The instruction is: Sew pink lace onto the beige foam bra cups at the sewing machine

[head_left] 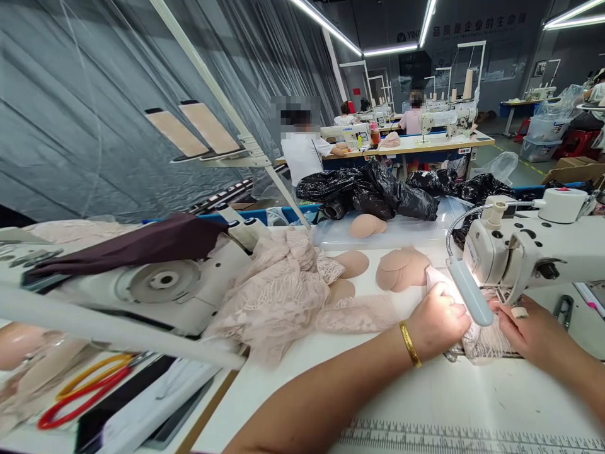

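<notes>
At the right, a white sewing machine [491, 243] stands on the white table, its small work lamp [470, 293] shining down by the needle area. My left hand [444, 321], with a gold bangle on the wrist, is closed on pale pink lace fabric [486, 340] at the left of the machine's foot. My right hand [527, 325] rests at the right side of the same lace, thumb and forefinger pressed together on its edge. A pale band is on one of its fingers. The lamp partly hides the needle area.
Beige oval pads [401, 270] and a heap of lace [288, 284] lie left of my hands. Black plastic bags [368, 192] sit behind. Small thread snips [563, 312] lie at right, a ruler [472, 435] in front, red-handled scissors [85, 397] at far left. A co-worker [302, 151] sits ahead.
</notes>
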{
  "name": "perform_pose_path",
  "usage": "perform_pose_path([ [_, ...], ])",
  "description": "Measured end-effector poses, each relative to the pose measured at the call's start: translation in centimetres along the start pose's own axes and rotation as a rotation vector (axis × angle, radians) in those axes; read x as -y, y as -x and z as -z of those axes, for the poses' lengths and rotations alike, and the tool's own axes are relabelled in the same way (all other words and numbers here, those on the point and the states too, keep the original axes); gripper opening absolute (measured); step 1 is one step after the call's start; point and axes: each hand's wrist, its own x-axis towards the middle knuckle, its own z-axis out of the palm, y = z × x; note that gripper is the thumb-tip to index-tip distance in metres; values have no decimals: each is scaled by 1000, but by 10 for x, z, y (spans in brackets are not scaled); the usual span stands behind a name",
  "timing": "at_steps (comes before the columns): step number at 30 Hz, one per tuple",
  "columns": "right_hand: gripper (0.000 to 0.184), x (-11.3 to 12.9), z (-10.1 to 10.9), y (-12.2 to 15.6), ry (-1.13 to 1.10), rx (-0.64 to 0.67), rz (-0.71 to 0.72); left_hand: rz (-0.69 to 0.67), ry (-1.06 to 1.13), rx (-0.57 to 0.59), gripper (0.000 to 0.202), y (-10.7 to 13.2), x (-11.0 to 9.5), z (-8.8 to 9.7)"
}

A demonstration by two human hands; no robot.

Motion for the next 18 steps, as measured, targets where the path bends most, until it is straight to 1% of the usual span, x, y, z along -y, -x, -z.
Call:
perform_pose_path([
  [2,29,3,1,0,-9,-7,17,7,-16,32,17,1,1,6],
  [6,35,8,3,2,11,-38,80,9,65,147,9,6,6,26],
  [10,38,15,4,9,31,-131,179,114,129,213,15,4,4,43],
  [12,43,23,6,10,5,-101,242,153,164,229,22,2,0,48],
  [14,47,32,7,10,-11,-17,290,144,203,248,28,1,-5,52],
  [16,40,37,7,7,10,26,291,111,226,278,29,3,-10,56],
  [18,34,36,4,5,55,34,257,91,209,306,25,6,-11,57],
])
